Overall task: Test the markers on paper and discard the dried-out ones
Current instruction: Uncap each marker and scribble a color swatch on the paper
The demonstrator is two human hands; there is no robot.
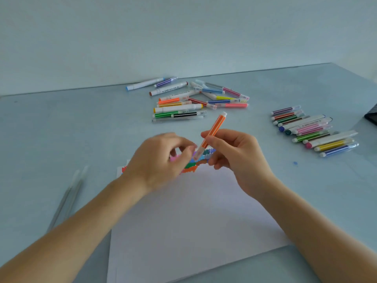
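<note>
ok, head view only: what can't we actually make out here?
- Left hand: motion-blurred; whether it pinches a cap is unclear.
- Orange marker tip: hidden between the hands; capped or not, unclear.
- Scribbles on the paper: mostly covered by both hands.
- Dark object: cut off by the right edge.

The desk [61,123] has a smooth, pale blue-grey top with a soft sheen, like laminate or glass. The sheet of paper [195,221] is white and matt, its far edge rough with coloured scribbles [189,168]. The orange marker [213,130] is smooth striped plastic with a white end plug. At twelve o'clock the loose pile of markers [183,103] is glossy plastic with clear caps, as is the row of markers [314,131] at two o'clock. At nine o'clock lie two translucent, frosted plastic pens [67,199].
</note>
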